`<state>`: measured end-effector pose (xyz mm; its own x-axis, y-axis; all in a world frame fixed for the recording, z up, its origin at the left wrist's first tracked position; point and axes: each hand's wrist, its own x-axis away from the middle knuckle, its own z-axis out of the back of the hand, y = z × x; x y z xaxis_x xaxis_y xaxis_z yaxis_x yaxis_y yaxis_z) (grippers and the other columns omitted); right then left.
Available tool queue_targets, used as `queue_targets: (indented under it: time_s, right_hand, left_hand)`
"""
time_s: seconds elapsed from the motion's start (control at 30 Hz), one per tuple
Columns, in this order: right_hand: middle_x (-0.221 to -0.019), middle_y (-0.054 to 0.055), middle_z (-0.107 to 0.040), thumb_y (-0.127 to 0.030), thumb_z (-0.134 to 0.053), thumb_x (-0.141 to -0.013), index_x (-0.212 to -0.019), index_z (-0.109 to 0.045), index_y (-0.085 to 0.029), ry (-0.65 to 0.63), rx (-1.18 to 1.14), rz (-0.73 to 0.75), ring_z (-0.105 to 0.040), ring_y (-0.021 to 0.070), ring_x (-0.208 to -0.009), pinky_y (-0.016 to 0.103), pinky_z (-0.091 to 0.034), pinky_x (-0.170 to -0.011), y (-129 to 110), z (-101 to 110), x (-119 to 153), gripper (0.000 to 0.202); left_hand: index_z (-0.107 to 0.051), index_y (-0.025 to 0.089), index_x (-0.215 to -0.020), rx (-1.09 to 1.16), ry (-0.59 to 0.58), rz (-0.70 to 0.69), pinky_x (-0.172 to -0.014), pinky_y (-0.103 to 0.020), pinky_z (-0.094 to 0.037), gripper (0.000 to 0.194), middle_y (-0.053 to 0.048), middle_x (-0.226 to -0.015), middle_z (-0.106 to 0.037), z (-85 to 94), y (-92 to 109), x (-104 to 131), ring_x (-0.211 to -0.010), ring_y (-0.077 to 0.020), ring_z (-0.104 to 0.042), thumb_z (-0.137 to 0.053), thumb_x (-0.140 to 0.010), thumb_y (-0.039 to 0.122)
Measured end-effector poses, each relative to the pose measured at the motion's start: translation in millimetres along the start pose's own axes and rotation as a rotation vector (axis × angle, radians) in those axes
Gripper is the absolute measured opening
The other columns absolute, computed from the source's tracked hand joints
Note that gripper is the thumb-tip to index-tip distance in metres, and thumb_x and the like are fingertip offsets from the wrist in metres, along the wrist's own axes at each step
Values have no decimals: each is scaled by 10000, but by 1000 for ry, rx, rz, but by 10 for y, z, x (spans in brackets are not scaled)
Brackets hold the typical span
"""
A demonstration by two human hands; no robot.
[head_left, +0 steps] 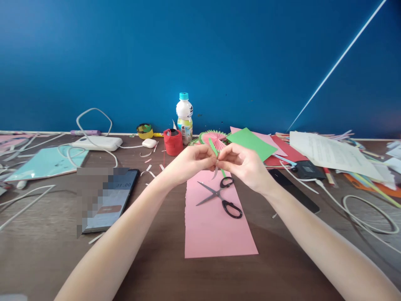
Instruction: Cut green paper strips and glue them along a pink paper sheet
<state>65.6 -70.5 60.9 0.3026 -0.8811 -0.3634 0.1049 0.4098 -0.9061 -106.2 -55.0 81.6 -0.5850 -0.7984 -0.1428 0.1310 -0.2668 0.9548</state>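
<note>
My left hand and my right hand meet fingertip to fingertip above a pink sheet of paper. Pinched between them is a narrow green paper strip, one end poking up past the fingers and another green bit showing below. A thin pale strip also hangs under the fingertips; the exact grip on each is hidden. Black-handled scissors lie with blades spread on the pink sheet, just below my hands. Behind my fingers sits a pleated pink-and-green paper rosette.
A bottle and a red roll stand near the blue wall. Left are a phone, a white power bank and cables. Right are green paper, a black phone, a charger and piled papers.
</note>
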Motion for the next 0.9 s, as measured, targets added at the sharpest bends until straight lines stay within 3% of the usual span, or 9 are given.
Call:
queue_targets:
  time_s: [0.43, 0.9]
  right_hand:
    - [-684, -5, -632, -330, -736, -669, -724, -601, -183, 52, -25, -2, -609, 126, -632, 279, -520, -619, -20, -12, 19, 207]
    - [-690, 0, -606, -315, -673, -748, -729, -584, -184, 24, -1, 95, -606, 141, -657, 301, -505, -625, -38, -1, 41, 160]
  left_hand:
    - [-559, 149, -723, -72, -11, -33, -660, -252, -428, 58, -10, -701, -611, 24, 15, 23, -704, -117, -564, -514, -758, 163]
    - [-576, 155, -683, 145, -5, -4, -702, -264, -436, 75, 0, -678, -583, -23, -19, 4, -681, -112, -556, -576, -744, 199]
